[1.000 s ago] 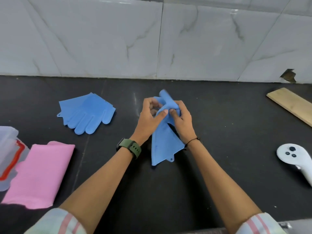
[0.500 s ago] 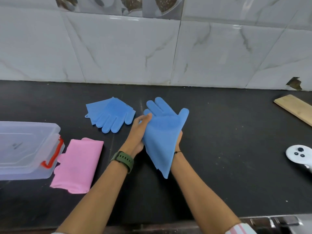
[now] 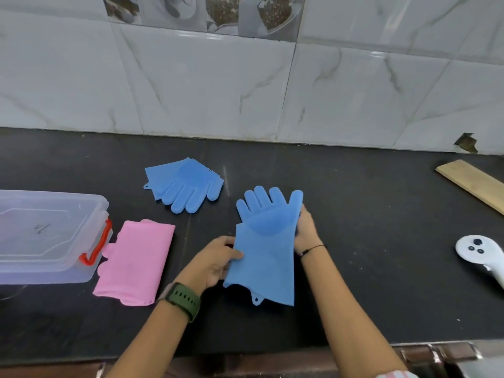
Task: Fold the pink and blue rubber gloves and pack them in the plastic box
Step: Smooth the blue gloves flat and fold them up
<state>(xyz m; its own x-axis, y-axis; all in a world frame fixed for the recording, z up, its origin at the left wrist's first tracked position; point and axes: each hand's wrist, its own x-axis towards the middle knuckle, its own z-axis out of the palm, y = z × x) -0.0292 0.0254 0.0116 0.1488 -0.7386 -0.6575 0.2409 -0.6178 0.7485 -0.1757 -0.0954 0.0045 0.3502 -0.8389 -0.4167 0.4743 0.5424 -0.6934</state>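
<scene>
Blue glove [image 3: 266,249], head view: we held it flat and unfolded over the dark counter [image 3: 368,241], fingers pointing to the wall. Our left hand [image 3: 215,261] pinched its left edge, thumb on top; our right hand [image 3: 306,230] gripped the right edge near the palm, its fingers mostly hidden behind the rubber. A second blue glove [image 3: 185,186] lay already folded farther back and to the left. The pink gloves [image 3: 136,260] lay folded just beside the clear plastic box [image 3: 49,238], whose lid with its red latch [image 3: 95,249] appeared shut.

We judged the step in hand to be the spreading of the last unfolded glove before its fold. The next move called for laying it flat and doubling the fingers onto the cuff, then opening the box.

A faint dark mark showed on the lid, too blurred to read; no brand or label was legible anywhere. A white controller [image 3: 480,252] and a wooden board [image 3: 471,181] lay to the right.
</scene>
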